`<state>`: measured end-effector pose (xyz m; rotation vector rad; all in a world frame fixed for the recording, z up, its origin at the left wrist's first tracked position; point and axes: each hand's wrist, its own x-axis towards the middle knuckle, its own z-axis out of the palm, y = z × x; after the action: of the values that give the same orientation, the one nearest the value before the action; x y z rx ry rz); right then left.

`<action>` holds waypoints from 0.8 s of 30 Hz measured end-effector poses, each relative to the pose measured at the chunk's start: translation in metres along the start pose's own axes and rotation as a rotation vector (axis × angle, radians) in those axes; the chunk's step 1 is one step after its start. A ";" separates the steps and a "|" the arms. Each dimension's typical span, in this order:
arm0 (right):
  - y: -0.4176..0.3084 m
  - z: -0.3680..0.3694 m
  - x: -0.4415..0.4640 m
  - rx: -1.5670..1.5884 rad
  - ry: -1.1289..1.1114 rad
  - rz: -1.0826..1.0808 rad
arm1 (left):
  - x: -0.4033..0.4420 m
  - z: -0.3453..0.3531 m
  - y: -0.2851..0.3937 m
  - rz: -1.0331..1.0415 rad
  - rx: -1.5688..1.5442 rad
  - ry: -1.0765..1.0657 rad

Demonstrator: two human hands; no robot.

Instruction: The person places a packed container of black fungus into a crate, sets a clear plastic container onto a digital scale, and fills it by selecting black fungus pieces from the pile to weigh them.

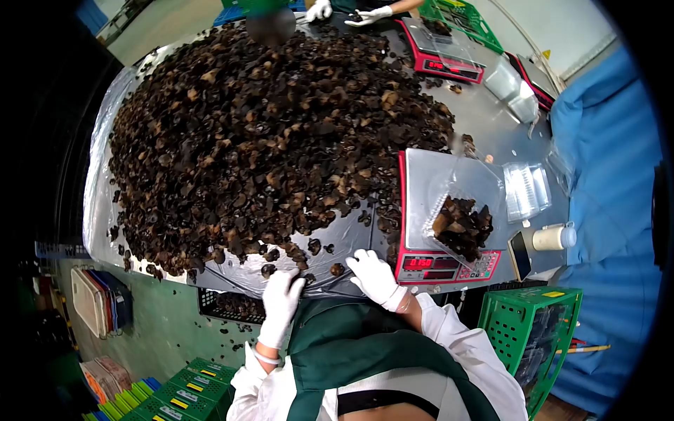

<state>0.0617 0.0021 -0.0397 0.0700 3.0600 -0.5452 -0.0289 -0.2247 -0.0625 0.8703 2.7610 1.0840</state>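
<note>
My left hand [282, 300], in a white glove, is at the table's near edge beside a few loose dark pieces; whether it holds one is too small to tell. My right hand [373, 275], also gloved, rests palm down with its fingers spread near a single piece [337, 269]. A large heap of dark brown mushroom-like pieces [260, 133] covers much of the metal table. To the right of my right hand is a red scale [439, 168] with a lit display. On it lies an open clear plastic box [463, 228] with dark pieces inside.
A co-worker's gloved hands [368, 15] are at the far edge, near a second scale [449, 68]. Clear containers [525, 191], a phone [519, 255] and a bottle [554, 237] lie at right. Green crates [530, 330] stand below right, a black crate [228, 306] under the edge.
</note>
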 end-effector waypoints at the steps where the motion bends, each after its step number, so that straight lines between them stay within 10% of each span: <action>1: 0.003 0.006 0.000 0.008 0.008 -0.001 | 0.001 0.005 0.005 0.045 0.078 -0.055; 9: -0.009 0.004 0.033 0.828 0.221 0.228 | 0.002 0.006 -0.023 0.128 -0.152 -0.179; 12: -0.074 -0.017 0.045 1.036 -0.096 0.007 | 0.009 -0.045 -0.039 -0.153 -0.316 -0.001; 18: -0.073 0.008 0.080 0.288 0.223 0.032 | -0.006 -0.103 -0.112 -0.457 -0.580 0.231; 24: -0.058 0.045 0.089 0.095 0.234 0.017 | 0.008 -0.095 -0.101 -0.555 -0.975 0.000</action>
<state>-0.0285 -0.0647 -0.0659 0.1742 3.2530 -0.7311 -0.1079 -0.3391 -0.0543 -0.0227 1.8253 1.9199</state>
